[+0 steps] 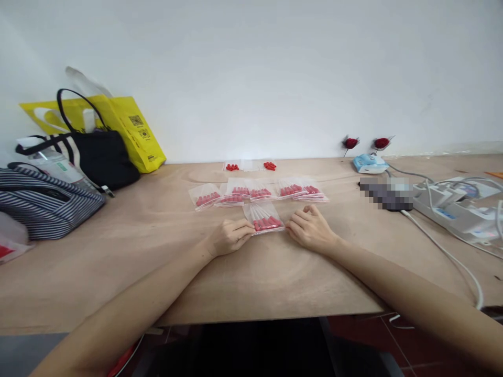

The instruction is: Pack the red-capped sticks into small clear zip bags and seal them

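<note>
A small clear plastic bag (267, 224) with several red capsule-like pieces lies on the table in front of me, apparently on other bags like it. My left hand (231, 235) pinches its near left corner. At its right corner is my right hand (308, 228), fingers curled and pressed against the bag's edge. Just beyond, more filled bags lie overlapping in a row: one bag (207, 197) at the left end, others in the middle (260, 191), and a stack (312, 192) at the right end.
Two small heaps of loose red pieces, a left heap (232, 167) and a right heap (270, 166), lie near the wall. Bags (106, 157) crowd the left side. On the right are a tissue pack (370, 164), a power strip (444, 207), cables and a blurred dark object (387, 195).
</note>
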Tool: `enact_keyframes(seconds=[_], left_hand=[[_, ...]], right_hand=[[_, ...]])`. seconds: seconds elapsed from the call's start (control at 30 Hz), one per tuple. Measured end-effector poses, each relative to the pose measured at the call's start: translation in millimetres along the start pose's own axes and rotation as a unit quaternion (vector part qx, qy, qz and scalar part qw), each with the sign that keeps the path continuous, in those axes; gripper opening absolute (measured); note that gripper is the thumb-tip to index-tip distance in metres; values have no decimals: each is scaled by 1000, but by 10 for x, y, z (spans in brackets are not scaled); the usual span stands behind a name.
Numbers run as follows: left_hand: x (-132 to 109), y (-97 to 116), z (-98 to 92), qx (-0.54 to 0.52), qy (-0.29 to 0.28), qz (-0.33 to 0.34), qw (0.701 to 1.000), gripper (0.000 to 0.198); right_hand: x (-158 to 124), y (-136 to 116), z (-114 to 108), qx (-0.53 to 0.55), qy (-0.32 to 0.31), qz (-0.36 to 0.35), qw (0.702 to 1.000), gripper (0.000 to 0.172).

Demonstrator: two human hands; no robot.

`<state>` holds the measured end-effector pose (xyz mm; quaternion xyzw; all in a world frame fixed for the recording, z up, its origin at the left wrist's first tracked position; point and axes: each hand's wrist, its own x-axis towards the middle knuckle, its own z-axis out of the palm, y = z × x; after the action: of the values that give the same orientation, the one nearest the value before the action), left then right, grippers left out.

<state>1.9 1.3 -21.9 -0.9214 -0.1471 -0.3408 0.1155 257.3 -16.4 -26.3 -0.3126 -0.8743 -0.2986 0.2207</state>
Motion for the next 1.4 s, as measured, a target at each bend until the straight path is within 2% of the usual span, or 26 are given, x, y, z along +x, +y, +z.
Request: enact_keyframes(seconds=[0.1,0.2,0.33,0.47,0.57,0.63,0.73,0.8,0.87,0.9,0.97,1.07,1.17,1.27,1.4], left_hand=[[-21,-18,-5,-13,-4,-4,1000,12],[-13,-9,10,-27,-2,-9,1000,11],[43,58,57,-46,5,-9,999,10],[68,109,59,-68,15,-6,998,8],[50,63,27,-76,16,-54,996,24],[34,-21,24,-53,25,-111,992,27],[24,-202,86,21,22,-167,986,20],[42,-332,166,89,1,-182,979,21],[86,-446,259,152,-10,-188,970,24],[116,-493,305,170,-11,-189,967,24],[188,-566,387,186,-12,-188,964,24],[286,-627,472,192,-20,-169,967,22],[329,-647,507,185,-31,-128,974,18],[307,-620,489,169,-36,-86,981,21],[209,-473,377,143,-36,-38,988,20]], right_hand=[[-144,114,-30,32,-19,39,999,23],[-217,125,-72,122,-30,87,988,18],[-154,-32,-97,196,-30,97,975,42],[-82,-170,-55,193,7,99,976,23],[-121,-148,-30,253,41,132,958,23],[-174,-75,-34,332,66,203,919,21],[-245,94,-62,453,130,354,808,19],[-267,240,-73,494,177,423,739,23],[-260,408,-45,498,219,444,712,26],[-245,495,-7,489,233,445,713,26],[-192,655,122,453,244,439,737,27],[-61,805,409,361,218,420,803,27],[95,828,680,293,178,377,861,25],[224,796,834,283,146,336,887,20],[295,779,887,289,106,289,906,17]])
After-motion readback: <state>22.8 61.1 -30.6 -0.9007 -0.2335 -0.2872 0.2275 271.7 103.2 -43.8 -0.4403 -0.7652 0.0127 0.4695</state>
